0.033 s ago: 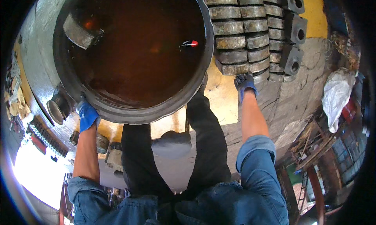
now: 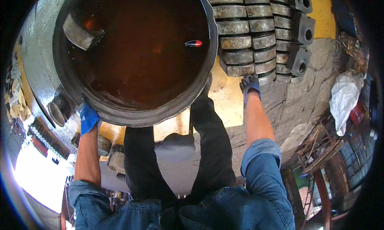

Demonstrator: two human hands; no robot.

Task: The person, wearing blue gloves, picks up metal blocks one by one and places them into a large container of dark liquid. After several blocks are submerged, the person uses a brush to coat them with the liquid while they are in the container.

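basin (image 2: 136, 119) against left hand (image 2: 89, 116)

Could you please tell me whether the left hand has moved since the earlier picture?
No, not visibly: against the basin's rim, the left hand is at the same lower-left spot as before.

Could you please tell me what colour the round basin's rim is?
The rim is dark grey, clearest in the head view.

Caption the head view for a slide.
Gloved left hand at a wide basin of dark liquid, gloved right hand beside stacked metal blocks.
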